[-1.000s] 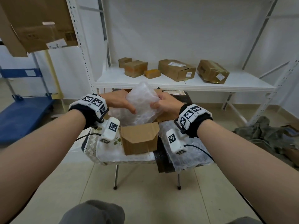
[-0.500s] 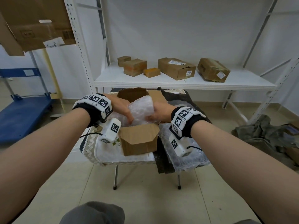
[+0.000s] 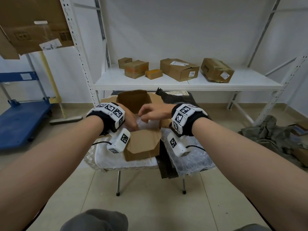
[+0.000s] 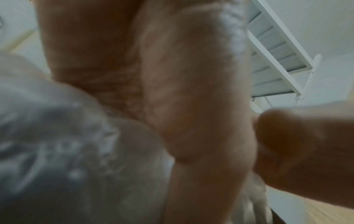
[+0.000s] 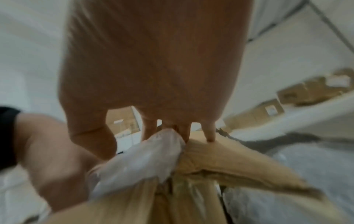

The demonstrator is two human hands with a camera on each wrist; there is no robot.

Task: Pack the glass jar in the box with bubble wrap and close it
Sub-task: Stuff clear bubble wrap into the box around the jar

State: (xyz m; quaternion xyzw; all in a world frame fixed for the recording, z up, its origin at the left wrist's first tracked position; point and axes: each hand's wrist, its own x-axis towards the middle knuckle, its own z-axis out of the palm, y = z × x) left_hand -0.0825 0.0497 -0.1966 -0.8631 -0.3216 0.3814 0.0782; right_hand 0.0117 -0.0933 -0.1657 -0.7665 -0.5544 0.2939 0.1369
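Observation:
An open brown cardboard box (image 3: 141, 145) stands on a small table, its flaps spread outward. Inside it sits the bundle of bubble wrap (image 3: 148, 125); the glass jar itself is hidden within the wrap. My left hand (image 3: 132, 122) reaches down into the box's left side, fingers curled round the bundle. My right hand (image 3: 144, 117) is over the top, and its fingertips (image 5: 209, 136) press down on the wrap's peak (image 5: 153, 154) and a box flap (image 5: 239, 160). The left wrist view is blurred, showing my palm against the wrap (image 4: 57, 151).
A loose sheet of bubble wrap (image 3: 191, 159) lies on the table right of the box, a white cloth (image 3: 108, 158) to its left. Behind is a white shelf (image 3: 183, 85) with several cardboard boxes. A blue cart (image 3: 21, 120) is left, crumpled cloth (image 3: 270, 134) right.
Both hands lowered the wrapped bundle from above the box down into it. The right hand shifted from gripping its side to pressing on its top.

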